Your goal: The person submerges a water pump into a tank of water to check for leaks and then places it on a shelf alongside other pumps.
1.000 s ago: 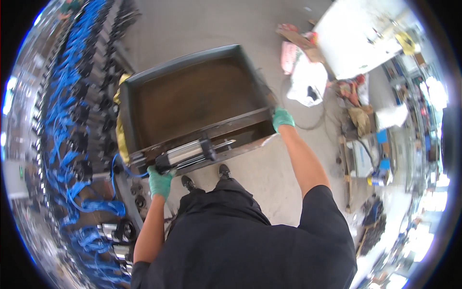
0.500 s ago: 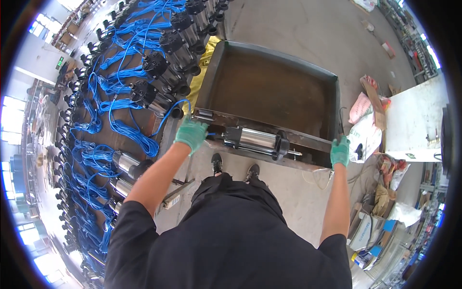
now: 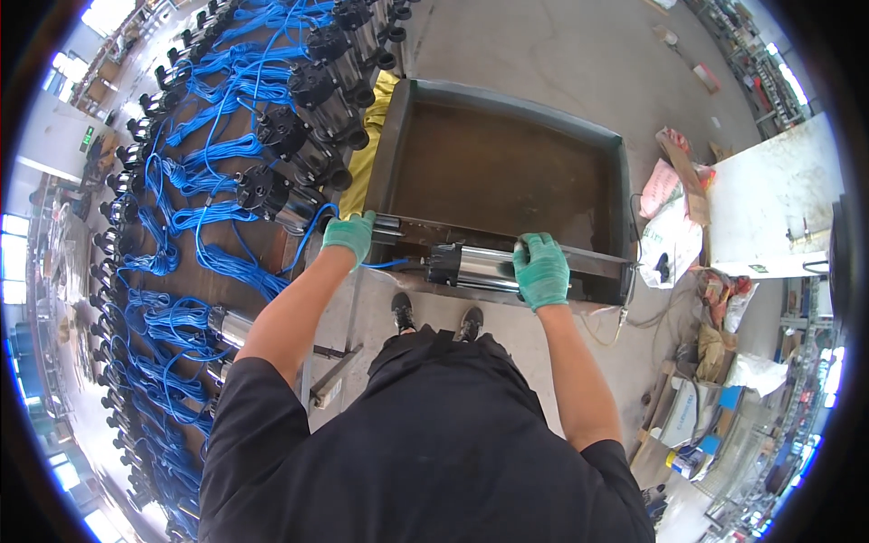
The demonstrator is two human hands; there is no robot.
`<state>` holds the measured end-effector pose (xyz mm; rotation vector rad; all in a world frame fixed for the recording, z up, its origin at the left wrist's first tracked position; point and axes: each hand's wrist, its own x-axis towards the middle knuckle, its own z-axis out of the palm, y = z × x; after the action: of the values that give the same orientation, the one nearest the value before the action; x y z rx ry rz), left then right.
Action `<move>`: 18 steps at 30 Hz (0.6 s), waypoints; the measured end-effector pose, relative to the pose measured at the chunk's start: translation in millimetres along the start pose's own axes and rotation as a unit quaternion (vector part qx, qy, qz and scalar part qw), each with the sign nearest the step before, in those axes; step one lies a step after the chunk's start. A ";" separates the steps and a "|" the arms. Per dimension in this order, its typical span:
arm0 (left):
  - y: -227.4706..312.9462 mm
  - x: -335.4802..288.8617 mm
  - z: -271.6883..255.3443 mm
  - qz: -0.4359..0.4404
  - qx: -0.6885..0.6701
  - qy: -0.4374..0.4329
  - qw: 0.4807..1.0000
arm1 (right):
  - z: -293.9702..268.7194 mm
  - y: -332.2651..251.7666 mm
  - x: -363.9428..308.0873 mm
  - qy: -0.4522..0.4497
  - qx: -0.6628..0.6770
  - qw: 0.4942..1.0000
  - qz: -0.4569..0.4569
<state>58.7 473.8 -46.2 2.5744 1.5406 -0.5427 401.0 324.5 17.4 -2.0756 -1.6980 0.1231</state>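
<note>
A silver pump motor point(image 3: 487, 268) with black ends lies across the near ledge of a dark metal tank point(image 3: 511, 101). My right hand point(image 3: 543, 271), in a green glove, is wrapped over the motor's right end and hides its black flange. At the tank's near left corner is my left hand point(image 3: 348, 237), also gloved in green, its fingers curled in. Blue cable point(image 3: 385, 264) emerges beside it on both sides and appears to run through its grip. Short metal tubes point(image 3: 387, 224) lie just right of those fingers. Brown, murky liquid seems to fill the tank.
Rows of upright pumps point(image 3: 312, 86) with coiled blue cables point(image 3: 240, 262) crowd a table on the left. Yellow sheeting point(image 3: 360, 176) lies between them and the tank. White sacks point(image 3: 674, 253) and a white cabinet point(image 3: 769, 195) stand to the right; a hose point(image 3: 620, 321) hangs by the tank.
My right hand has moved left from the tank's right corner onto the end of the pump motor. My left hand has shifted slightly left and up, with the blue cable.
</note>
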 end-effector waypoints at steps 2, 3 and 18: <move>-5.3 1.2 -1.1 0.015 0.005 -0.002 1.000 | -1.4 -1.4 -0.8 -0.008 -0.011 1.000 -0.005; -6.3 1.2 -2.4 0.027 0.011 -0.003 1.000 | -2.4 -1.7 -0.8 -0.014 -0.019 1.000 -0.013; 2.5 -36.8 32.5 -0.030 -0.526 0.085 0.846 | 0.0 -2.4 -1.6 -0.002 -0.032 0.999 0.019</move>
<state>37.0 433.5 -63.9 1.7152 1.3692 0.4624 398.4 323.3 17.9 -2.1566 -1.6851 0.0847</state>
